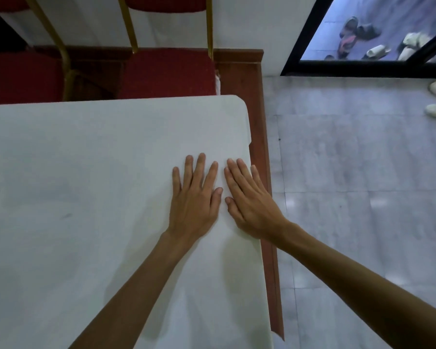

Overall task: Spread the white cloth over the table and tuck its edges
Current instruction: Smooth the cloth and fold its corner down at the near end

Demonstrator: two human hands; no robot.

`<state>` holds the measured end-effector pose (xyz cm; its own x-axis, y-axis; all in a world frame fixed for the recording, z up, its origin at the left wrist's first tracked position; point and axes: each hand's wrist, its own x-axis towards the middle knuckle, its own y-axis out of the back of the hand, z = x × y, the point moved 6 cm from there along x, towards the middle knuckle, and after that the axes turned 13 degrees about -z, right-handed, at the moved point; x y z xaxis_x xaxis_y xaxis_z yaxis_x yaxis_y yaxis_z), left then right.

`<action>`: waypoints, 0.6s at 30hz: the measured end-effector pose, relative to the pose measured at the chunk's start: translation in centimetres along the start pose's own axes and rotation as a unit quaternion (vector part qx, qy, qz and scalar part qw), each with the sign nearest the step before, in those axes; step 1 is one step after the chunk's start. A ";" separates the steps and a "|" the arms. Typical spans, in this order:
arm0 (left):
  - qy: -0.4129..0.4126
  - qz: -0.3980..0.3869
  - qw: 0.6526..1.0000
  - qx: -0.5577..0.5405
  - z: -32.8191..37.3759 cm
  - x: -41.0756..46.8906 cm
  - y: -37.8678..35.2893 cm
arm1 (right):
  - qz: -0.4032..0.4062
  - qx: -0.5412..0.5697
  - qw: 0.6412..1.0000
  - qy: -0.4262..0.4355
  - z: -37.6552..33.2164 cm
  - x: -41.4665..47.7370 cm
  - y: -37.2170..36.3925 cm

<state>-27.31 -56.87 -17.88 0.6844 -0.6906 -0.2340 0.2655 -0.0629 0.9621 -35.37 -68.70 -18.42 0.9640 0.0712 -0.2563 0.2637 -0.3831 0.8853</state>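
Directly beneath both hands (222, 197), white cloth (86, 197)

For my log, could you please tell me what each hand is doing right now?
Left hand: open, flat on the white cloth.
Right hand: open, flat on it too.

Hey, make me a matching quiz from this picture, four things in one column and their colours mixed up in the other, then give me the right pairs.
Things:
1. cloth
2. chair seat
3. chair frame
4. floor

Colours:
A. gold
B. grey
C. white
D. red

Pairs: 1-C, 2-D, 3-A, 4-B.
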 end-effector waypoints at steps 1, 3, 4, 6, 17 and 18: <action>-0.002 0.003 1.000 0.000 -0.3 1.1 0.3 | 0.004 -0.007 1.000 0.002 0.6 0.9 0.5; -0.009 0.003 1.000 -0.002 -0.7 3.1 1.0 | 0.012 0.000 1.000 0.001 1.7 2.9 1.4; -0.011 0.001 1.000 -0.002 -1.0 3.9 1.2 | 0.016 0.007 1.000 -0.004 2.1 3.7 1.8; -0.014 -0.002 1.000 -0.001 -1.3 5.5 1.6 | 0.029 0.023 0.999 -0.009 2.8 5.3 2.5; -0.008 0.006 1.000 0.007 -1.4 13.4 3.3 | 0.091 0.159 0.983 0.022 6.7 11.8 6.0; -0.004 0.005 1.000 0.012 -1.2 14.0 3.3 | 0.096 0.181 0.979 0.027 7.2 12.2 6.5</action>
<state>-16.02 -65.85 -18.11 0.6815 -0.6966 -0.2243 0.2433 -0.0734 0.9672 -22.17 -76.93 -18.62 0.9975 0.0106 -0.0695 0.0574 -0.6939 0.7178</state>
